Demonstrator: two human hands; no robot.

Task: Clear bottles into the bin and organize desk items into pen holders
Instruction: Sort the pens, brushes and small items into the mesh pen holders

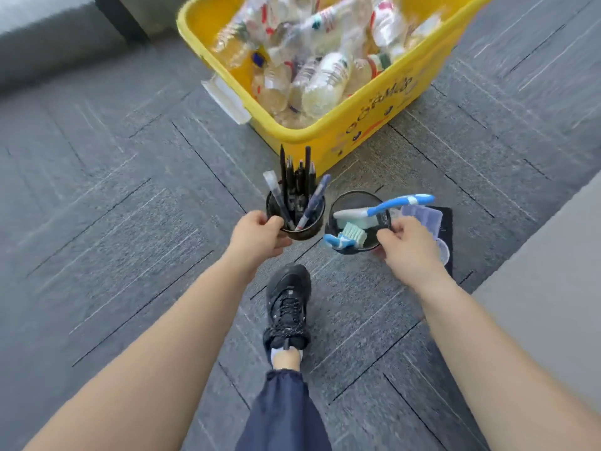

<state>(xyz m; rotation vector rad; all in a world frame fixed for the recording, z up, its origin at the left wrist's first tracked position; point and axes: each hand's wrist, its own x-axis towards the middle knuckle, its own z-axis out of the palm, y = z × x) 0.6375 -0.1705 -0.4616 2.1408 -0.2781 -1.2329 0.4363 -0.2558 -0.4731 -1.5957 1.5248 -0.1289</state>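
Just in front of the yellow bin (357, 125), the left hand (260, 236) pinches the pen holder (309, 231) rim and the right hand (409, 249) pinches the toothbrush holder (357, 198) rim; both seem light, stiff and top-heavy, so safer gripped round the wall.

Nothing is reading clearly: print is showing in three places, all of it illegible.

Dark lettering with small cartoon marks is running along the near outer wall of the yellow bin (374, 125), which is standing on the grey carpet floor. Blur is smearing the letters into shapes that cannot be made out. Red, green and white label bands are wrapping the clear bottles (338, 71) piled inside it, and their print is too soft to tell. A small pale patch is showing on the tongue of the black shoe (287, 297), too small to read.
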